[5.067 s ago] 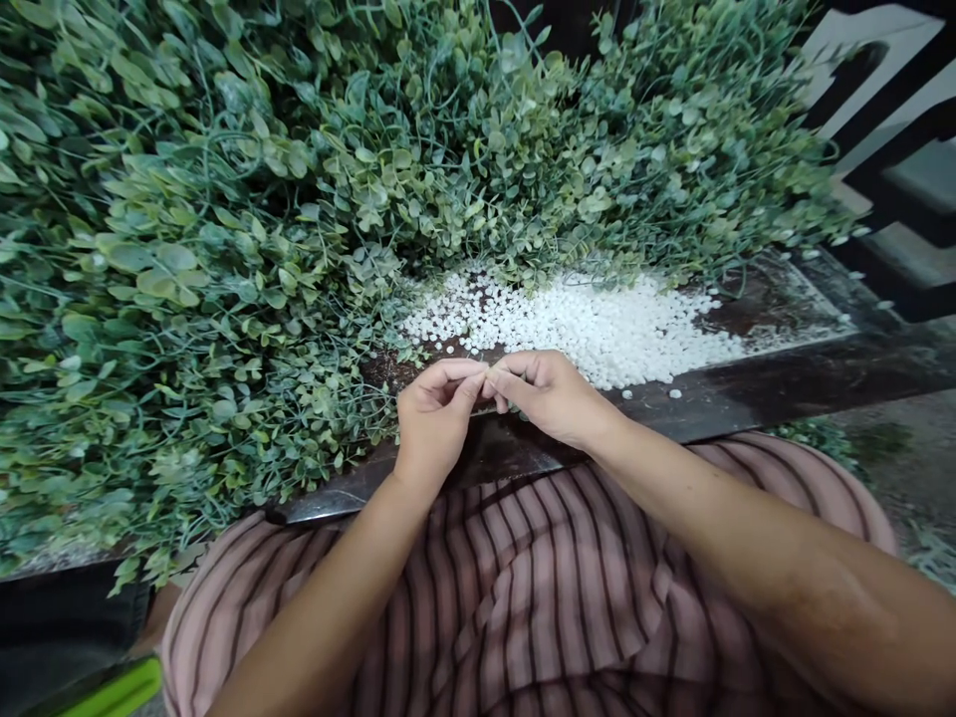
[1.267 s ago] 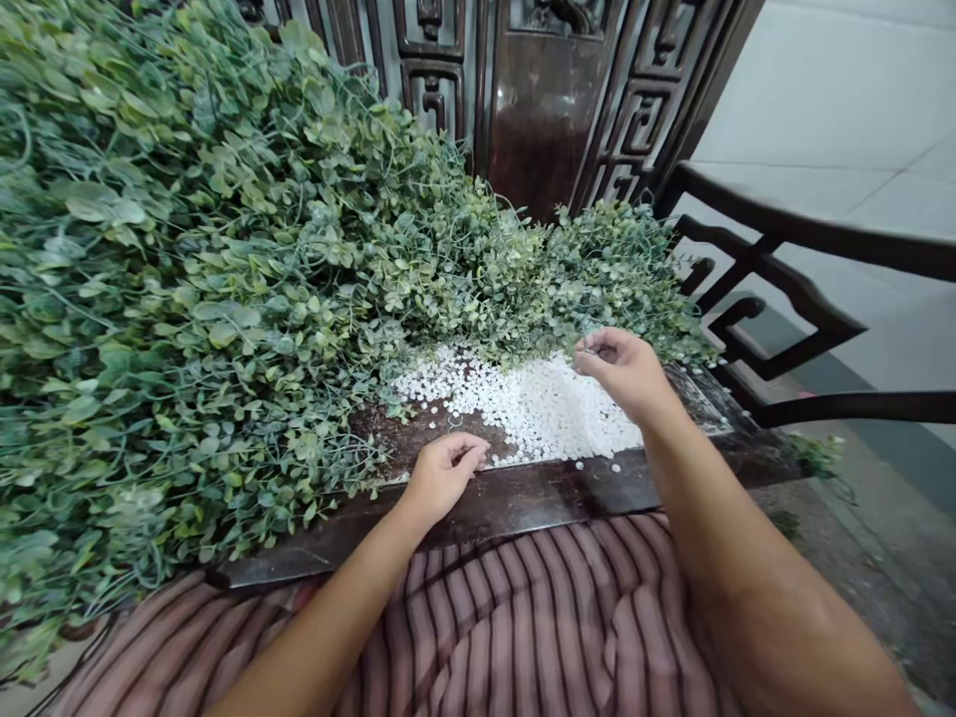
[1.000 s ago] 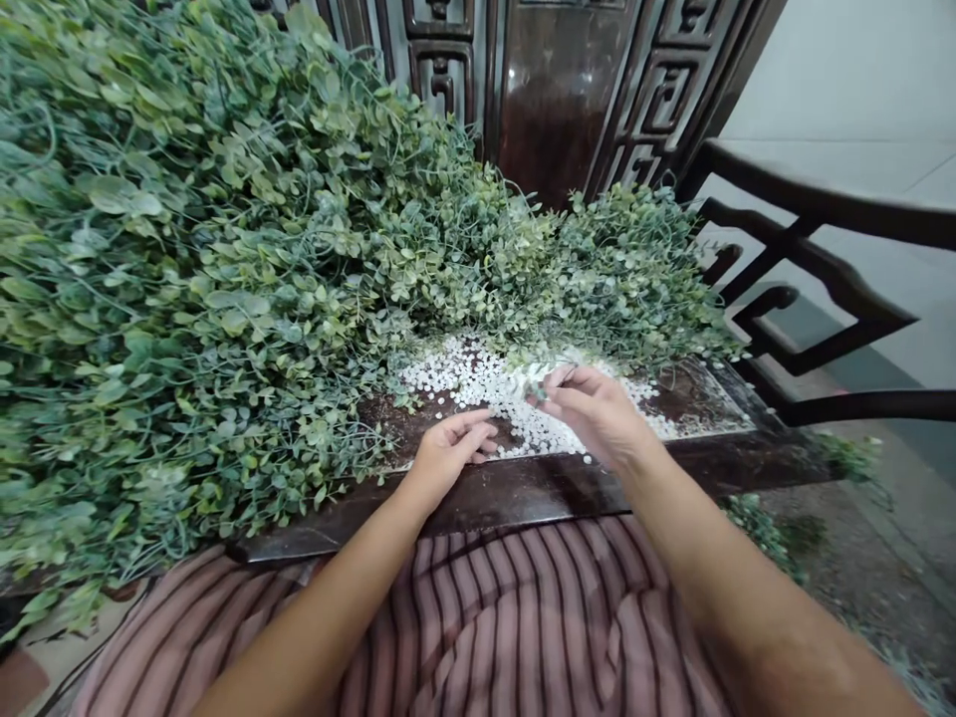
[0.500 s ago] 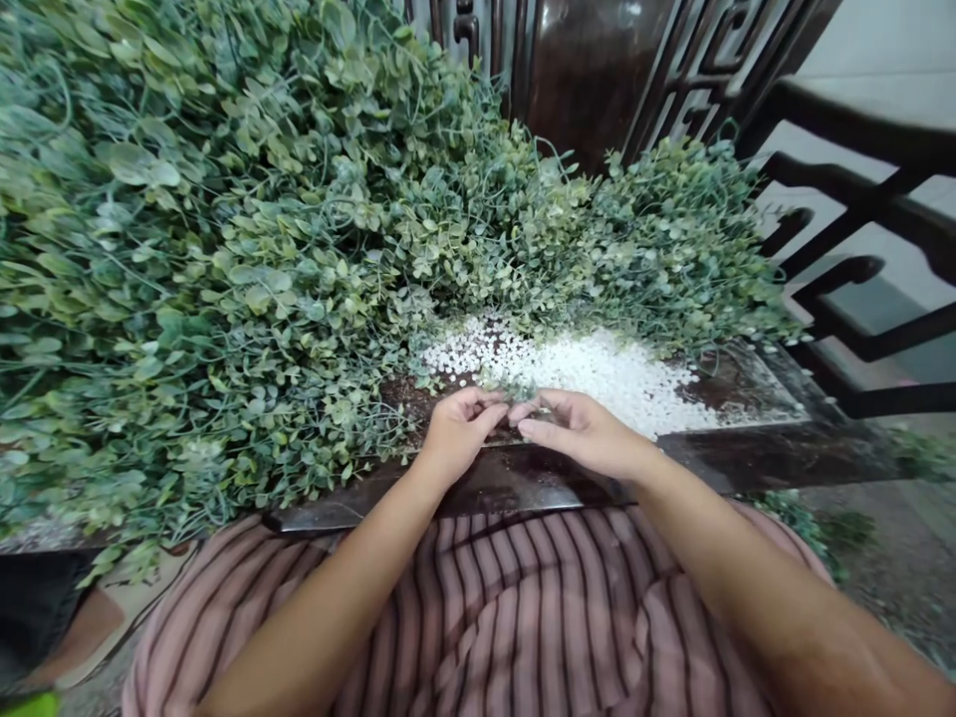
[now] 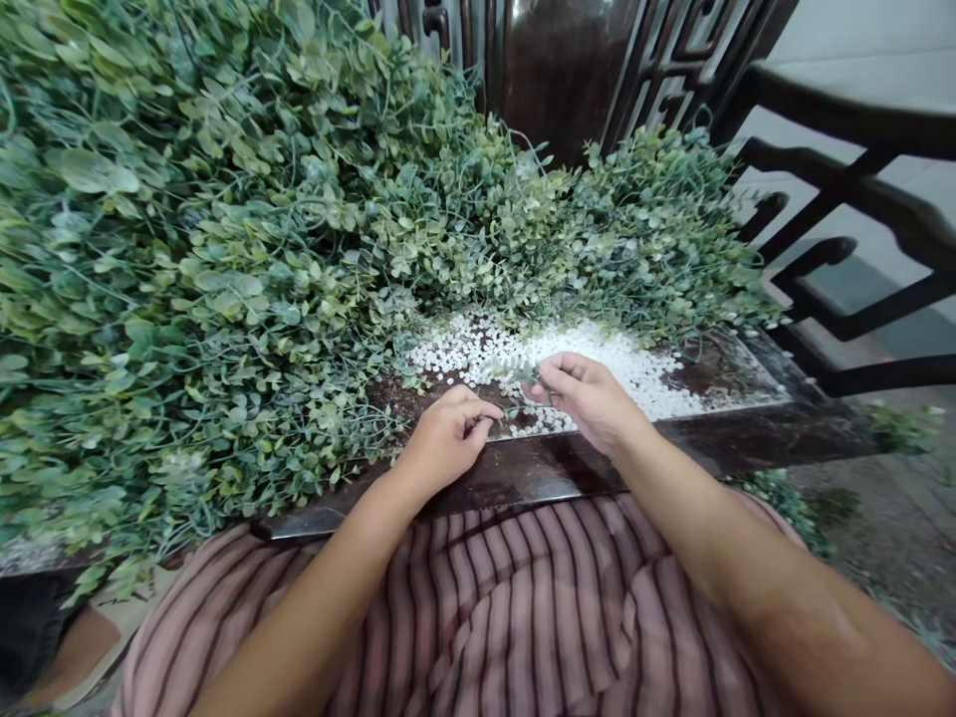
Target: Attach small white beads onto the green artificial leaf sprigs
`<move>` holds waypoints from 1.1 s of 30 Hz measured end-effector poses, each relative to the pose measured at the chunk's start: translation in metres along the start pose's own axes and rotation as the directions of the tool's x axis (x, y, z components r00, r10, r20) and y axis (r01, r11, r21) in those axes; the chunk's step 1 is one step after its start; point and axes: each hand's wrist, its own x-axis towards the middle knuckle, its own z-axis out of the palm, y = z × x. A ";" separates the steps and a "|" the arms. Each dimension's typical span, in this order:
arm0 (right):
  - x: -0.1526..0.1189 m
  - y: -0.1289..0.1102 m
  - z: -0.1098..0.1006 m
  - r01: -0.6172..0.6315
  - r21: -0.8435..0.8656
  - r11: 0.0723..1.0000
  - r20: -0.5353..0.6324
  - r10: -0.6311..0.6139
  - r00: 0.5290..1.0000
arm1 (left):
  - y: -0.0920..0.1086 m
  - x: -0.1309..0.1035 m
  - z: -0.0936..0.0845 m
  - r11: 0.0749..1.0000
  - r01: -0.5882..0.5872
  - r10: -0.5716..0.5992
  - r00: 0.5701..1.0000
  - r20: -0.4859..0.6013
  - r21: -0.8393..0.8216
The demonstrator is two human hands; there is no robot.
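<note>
My left hand (image 5: 452, 438) is closed in a pinch over the front edge of a dark wooden seat (image 5: 553, 470), with a thin green stem at its fingertips. To its right and slightly farther away, my right hand (image 5: 587, 398) pinches a small green sprig over a spread of small white pieces (image 5: 642, 373). The sprig is blurred and partly hidden by the fingers. Behind both hands and to the left lies a large heap of artificial green foliage (image 5: 299, 249).
Carved dark wood (image 5: 572, 70) rises behind the foliage. An openwork armrest (image 5: 858, 189) stands at the right. More greenery (image 5: 792, 508) lies on the floor at the lower right. Striped cloth (image 5: 523, 607) covers my lap.
My hands have moved apart; the right one is raised and farther forward, and the left one sits slightly lower and to the left. The whole view has shifted a little.
</note>
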 end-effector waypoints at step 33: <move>-0.011 0.021 0.019 0.335 -0.694 0.637 0.279 -0.190 0.941 | 0.008 0.001 0.016 0.666 0.222 -0.346 0.938 -0.031 -0.713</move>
